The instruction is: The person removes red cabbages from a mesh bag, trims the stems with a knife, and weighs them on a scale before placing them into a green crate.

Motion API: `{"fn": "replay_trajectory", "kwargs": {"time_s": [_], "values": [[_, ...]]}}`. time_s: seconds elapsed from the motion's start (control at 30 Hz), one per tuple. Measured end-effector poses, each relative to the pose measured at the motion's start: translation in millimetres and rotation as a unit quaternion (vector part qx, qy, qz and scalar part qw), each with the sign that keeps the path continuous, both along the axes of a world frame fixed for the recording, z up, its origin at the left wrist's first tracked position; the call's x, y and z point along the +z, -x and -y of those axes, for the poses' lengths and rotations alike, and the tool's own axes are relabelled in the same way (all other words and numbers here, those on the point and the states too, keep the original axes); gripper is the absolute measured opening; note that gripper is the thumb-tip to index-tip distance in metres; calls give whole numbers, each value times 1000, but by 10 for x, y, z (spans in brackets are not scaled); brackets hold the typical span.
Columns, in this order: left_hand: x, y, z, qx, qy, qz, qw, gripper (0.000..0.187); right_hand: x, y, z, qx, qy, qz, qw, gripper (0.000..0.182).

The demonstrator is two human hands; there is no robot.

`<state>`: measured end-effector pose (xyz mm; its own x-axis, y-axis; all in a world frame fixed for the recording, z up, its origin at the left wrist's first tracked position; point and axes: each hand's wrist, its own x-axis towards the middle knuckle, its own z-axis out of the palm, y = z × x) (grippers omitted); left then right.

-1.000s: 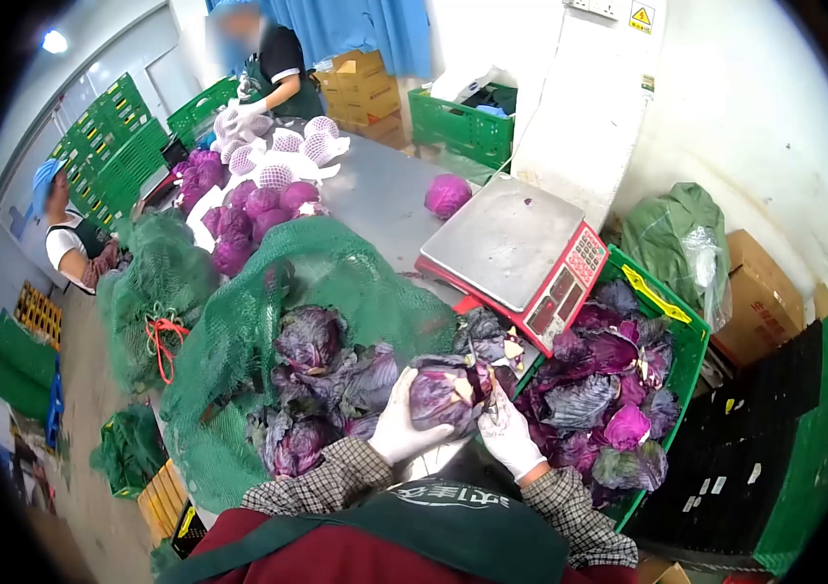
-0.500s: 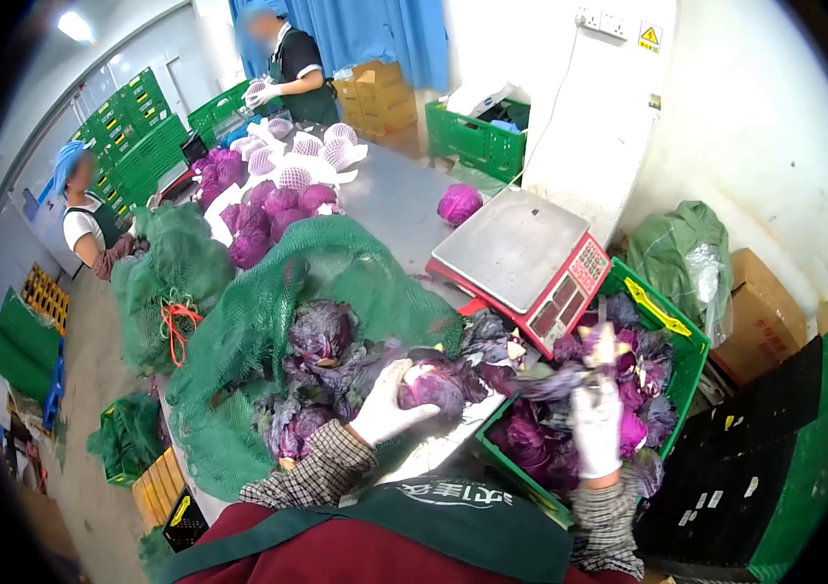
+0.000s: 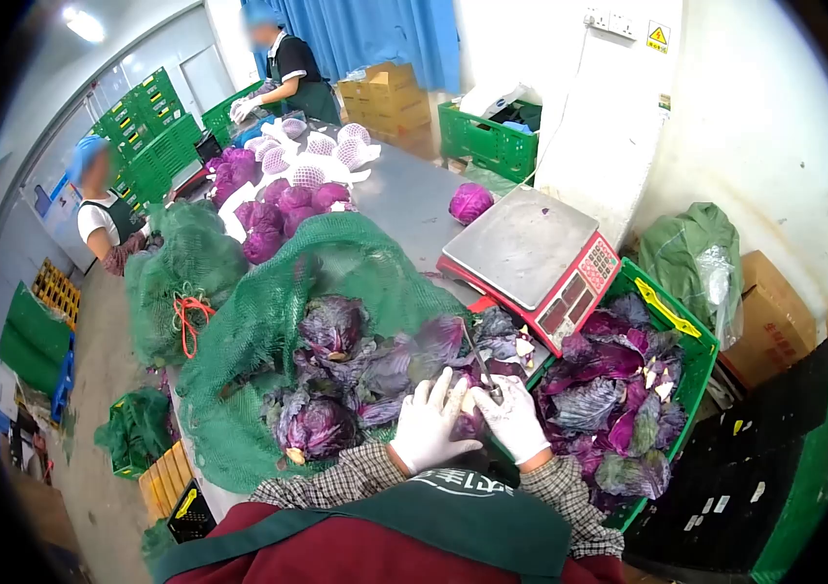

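Observation:
In white gloves, both my hands are together at the table's near edge. My left hand (image 3: 433,420) rests its fingers against a red cabbage (image 3: 469,426), which is mostly hidden between the hands. My right hand (image 3: 513,419) is closed around a knife (image 3: 478,352), its thin blade pointing up and away from me. Just left of them, untrimmed red cabbages (image 3: 317,425) and loose outer leaves lie on an opened green mesh sack (image 3: 224,414). To the right, a green crate (image 3: 694,375) holds many cut purple leaves (image 3: 589,404).
A red scale (image 3: 536,248) with a metal plate stands beyond the crate. Peeled cabbages (image 3: 263,229) and foam-netted ones (image 3: 308,176) sit farther along the table. Two co-workers (image 3: 302,78) stand at the far end and left side. A tied mesh sack (image 3: 180,277) is at left.
My right hand has moved left from over the crate to the cabbage, and the leaf piece it held is gone from it. The knife now shows upright. My left hand has shifted right and nearer me.

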<state>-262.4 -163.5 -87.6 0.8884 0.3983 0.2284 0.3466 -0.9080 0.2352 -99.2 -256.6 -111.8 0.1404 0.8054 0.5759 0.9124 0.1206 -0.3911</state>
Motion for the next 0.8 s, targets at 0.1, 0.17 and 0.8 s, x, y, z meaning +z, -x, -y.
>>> {"fn": "replay_trajectory", "kwargs": {"time_s": [0.1, 0.17, 0.8], "values": [[-118, 19, -54, 25, 16, 54, 998, 98, 174, 47, 17, -137, 95, -264, 950, 21], [-100, 47, -134, 70, 70, 46, 994, 93, -114, -130, 39, -198, 115, -134, 964, 19], [-38, 310, -834, -175, 241, -98, 950, 101, -97, -37, 289, -9, 60, -581, 812, 37]]}}
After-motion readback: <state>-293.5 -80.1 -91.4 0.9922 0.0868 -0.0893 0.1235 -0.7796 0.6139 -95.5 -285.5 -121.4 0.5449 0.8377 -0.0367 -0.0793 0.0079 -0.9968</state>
